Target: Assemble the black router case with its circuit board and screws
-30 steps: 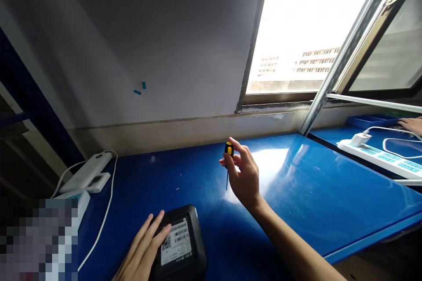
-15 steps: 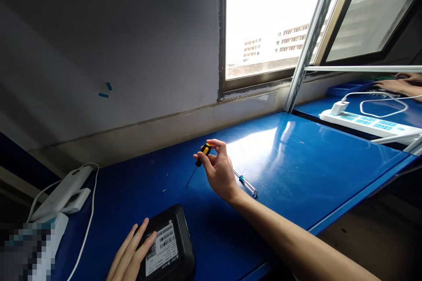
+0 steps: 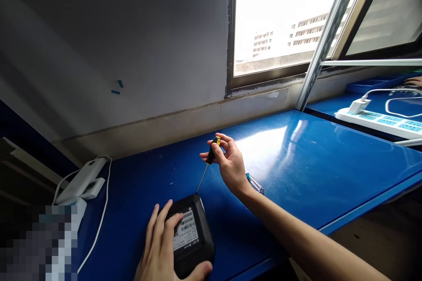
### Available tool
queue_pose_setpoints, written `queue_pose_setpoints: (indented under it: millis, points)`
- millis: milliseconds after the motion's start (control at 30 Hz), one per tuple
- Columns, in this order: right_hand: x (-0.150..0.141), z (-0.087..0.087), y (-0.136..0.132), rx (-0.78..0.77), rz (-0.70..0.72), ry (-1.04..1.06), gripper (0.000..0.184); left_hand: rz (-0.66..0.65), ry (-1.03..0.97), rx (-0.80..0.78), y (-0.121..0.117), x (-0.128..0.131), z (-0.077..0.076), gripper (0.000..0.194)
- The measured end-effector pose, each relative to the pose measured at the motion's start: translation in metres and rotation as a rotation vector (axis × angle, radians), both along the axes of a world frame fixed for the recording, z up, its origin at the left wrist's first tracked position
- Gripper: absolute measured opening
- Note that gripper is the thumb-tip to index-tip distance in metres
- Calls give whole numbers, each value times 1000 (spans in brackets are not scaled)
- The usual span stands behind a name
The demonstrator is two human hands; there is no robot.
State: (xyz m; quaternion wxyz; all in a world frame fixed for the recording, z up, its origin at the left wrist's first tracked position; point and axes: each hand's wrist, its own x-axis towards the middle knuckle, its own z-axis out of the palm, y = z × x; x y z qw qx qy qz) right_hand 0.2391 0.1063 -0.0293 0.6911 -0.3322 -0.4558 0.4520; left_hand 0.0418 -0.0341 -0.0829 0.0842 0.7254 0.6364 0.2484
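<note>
My right hand is closed around the black-and-yellow handle of a screwdriver. Its thin shaft slants down, and the tip meets the far corner of a black box-shaped electronic device. A white label with barcodes covers part of the device's upper face. Across the near left side of the device lies my left hand, fingers on top and thumb at the near right edge, holding it against the table. A second screwdriver with a clear blue handle lies behind my right wrist, its shaft hidden.
Two tiny screws lie on the blue table beyond the device. At left are a white power strip and its cable. A metal shelf post stands at the right, with another power strip and someone's hand beyond.
My right hand has brought the screwdriver tip down to the device's corner. My left hand has spread further over the device, its thumb now in sight. The view has shifted.
</note>
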Motion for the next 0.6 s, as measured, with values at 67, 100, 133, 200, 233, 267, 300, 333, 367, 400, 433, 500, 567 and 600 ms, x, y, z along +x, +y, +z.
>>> queue_pose_setpoints:
  millis: [67, 100, 133, 200, 233, 267, 300, 333, 367, 400, 433, 500, 567, 600]
  points:
    - [-1, 0, 0, -13, 38, 17, 49, 14, 1, 25, 0, 3, -1, 67]
    - [-1, 0, 0, -19, 51, 22, 49, 16, 7, 32, -1, 3, -1, 68]
    - [-2, 0, 0, -23, 57, 25, 49, 15, 14, 35, -2, 3, -2, 68]
    - [-4, 0, 0, -23, 61, 25, 49, 7, 31, 35, -4, 2, -2, 68]
    - [-4, 0, 0, -20, 61, 22, 49, 4, 39, 33, -4, 2, -2, 68]
    - [-5, 0, -1, -18, 64, 20, 49, 2, 44, 30, -5, 2, -2, 68]
    - [-6, 0, -1, -17, 70, 17, 48, 1, 47, 27, -6, 1, -2, 68]
    - [-6, 0, -2, -19, 77, 15, 48, 0, 49, 25, -6, 1, -1, 68]
    - [-7, 0, -2, -22, 83, 12, 47, -4, 49, 23, -6, 1, -1, 68]
    - [-7, 0, -3, -26, 88, 10, 47, -8, 48, 20, -6, 1, -1, 68]
    - [-8, 0, -3, -31, 92, 8, 47, -13, 47, 15, -6, 1, -1, 67]
    - [-9, 0, -4, -38, 99, 0, 47, -22, 47, 2, -6, 0, 0, 67]
    - [-10, 1, -5, -44, 108, -13, 47, -19, 50, -14, -6, 0, 0, 68]
    - [-10, 0, -5, -44, 113, -19, 47, -14, 52, -18, -6, 0, 0, 68]
